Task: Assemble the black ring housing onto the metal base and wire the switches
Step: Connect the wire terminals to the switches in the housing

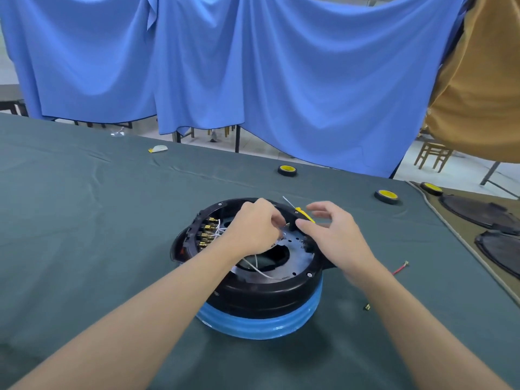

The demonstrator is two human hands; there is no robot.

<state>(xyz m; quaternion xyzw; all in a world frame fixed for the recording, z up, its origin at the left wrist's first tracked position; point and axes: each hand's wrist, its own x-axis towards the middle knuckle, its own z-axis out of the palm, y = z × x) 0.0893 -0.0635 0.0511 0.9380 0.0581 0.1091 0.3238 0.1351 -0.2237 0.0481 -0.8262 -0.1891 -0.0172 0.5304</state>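
Although the green-covered table fills most of the view, the work sits near its middle. The black ring housing is seated around the metal base, and both rest on a blue-wrapped body whose underside is out of sight. Both bare forearms reach in from the bottom edge. The left hand hovers over the housing's opening with its fingers curled toward the thumb. Whatever they might pinch is hidden behind the knuckles, so the grip cannot be told. The right hand hangs above the right rim, fingers spread and relaxed, its thumb tip close to a yellow sleeve. White wires trail from under the left wrist across the base's central hole. Brass terminals line the inner left wall. A small label on the base and an oval mark on the housing's side are too small to read. A red wire lies apart on the right.
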